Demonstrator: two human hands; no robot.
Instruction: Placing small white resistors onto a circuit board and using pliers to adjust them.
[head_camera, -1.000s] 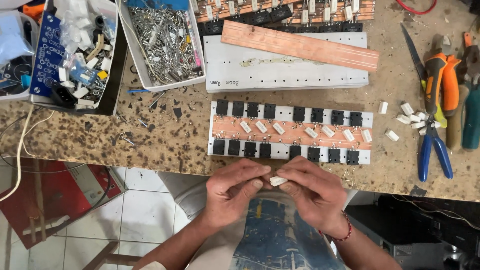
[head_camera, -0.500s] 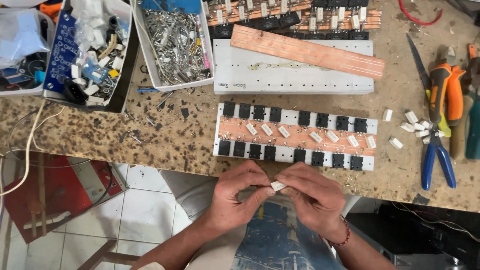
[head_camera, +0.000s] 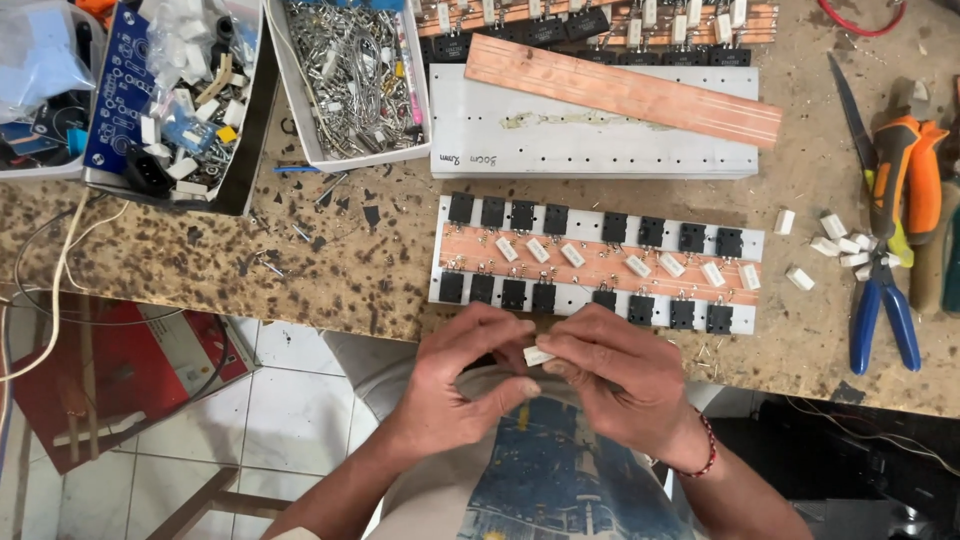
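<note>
Hands: left hand (head_camera: 462, 372) and right hand (head_camera: 608, 368) meet at the table's (head_camera: 250, 260) near edge, fingertips of both pinching one small white rectangular block (head_camera: 539, 356).
Board: just beyond the hands, a white plate (head_camera: 596, 262) carries two rows of eight black square parts each, a copper strip between them bearing seven white blocks.
Loose blocks: about six white pieces (head_camera: 835, 245) lie to the right.
Tools: orange-handled cutter (head_camera: 905, 185), blue-handled pliers (head_camera: 884, 315).
Trays: two white trays (head_camera: 345, 75), one holding metal parts.
</note>
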